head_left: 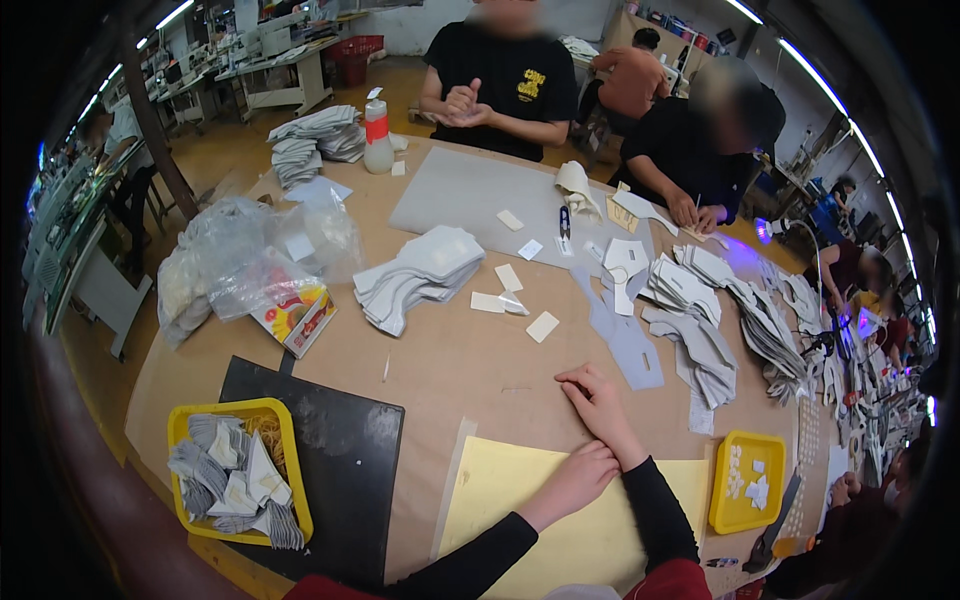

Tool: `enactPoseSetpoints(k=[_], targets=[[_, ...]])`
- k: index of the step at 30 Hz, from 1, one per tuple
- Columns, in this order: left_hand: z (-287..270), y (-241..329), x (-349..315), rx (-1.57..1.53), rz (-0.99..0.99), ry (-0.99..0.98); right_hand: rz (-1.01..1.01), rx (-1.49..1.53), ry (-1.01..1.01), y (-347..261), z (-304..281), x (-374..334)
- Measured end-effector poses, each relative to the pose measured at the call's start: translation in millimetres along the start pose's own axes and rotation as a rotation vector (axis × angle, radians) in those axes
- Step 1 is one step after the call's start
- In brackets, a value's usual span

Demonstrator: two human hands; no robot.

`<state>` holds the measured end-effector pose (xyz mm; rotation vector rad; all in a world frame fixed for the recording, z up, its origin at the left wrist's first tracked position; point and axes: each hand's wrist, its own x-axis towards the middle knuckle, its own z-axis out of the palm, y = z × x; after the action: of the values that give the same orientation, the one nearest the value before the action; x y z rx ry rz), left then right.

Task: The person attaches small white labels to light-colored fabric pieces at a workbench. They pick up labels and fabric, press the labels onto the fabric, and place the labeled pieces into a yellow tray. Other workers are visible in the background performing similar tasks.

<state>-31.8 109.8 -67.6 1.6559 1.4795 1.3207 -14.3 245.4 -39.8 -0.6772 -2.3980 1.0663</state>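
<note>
My right hand rests on the brown-covered table, fingers loosely bent and holding nothing. Against its wrist lies my left hand, fingers relaxed, with nothing visible in them. Both forearms cross above a yellow sheet taped along its left side. Beyond my hands are several small cream rectangular pieces and pale grey flat cut-outs. To their right stand stacks of grey-white cut fabric pieces. Another stack of grey cut pieces sits left of the middle.
A yellow tray of fabric pieces stands on a black board; a smaller yellow tray is at right. Plastic bags, a red-banded bottle and thread snips lie farther off. Two people work across the table.
</note>
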Motion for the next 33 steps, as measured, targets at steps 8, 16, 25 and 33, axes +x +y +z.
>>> enactPoseSetpoints(k=[8, 16, 25, 33], targets=[[1, -4, 0, 0.053, -0.008, -0.044, -0.149, -0.121, -0.059, -24, -14, -5], [19, -6, -9, -0.084, -0.105, 0.115, -0.219, -0.11, -0.425, -47, -25, -60], [17, -13, -9, -0.033, -0.122, 0.061, -0.086, 0.019, -0.33, -36, -21, -66], [29, -41, -12, 0.12, -0.066, -0.027, -0.139, 0.023, -0.323, -26, -19, -66]])
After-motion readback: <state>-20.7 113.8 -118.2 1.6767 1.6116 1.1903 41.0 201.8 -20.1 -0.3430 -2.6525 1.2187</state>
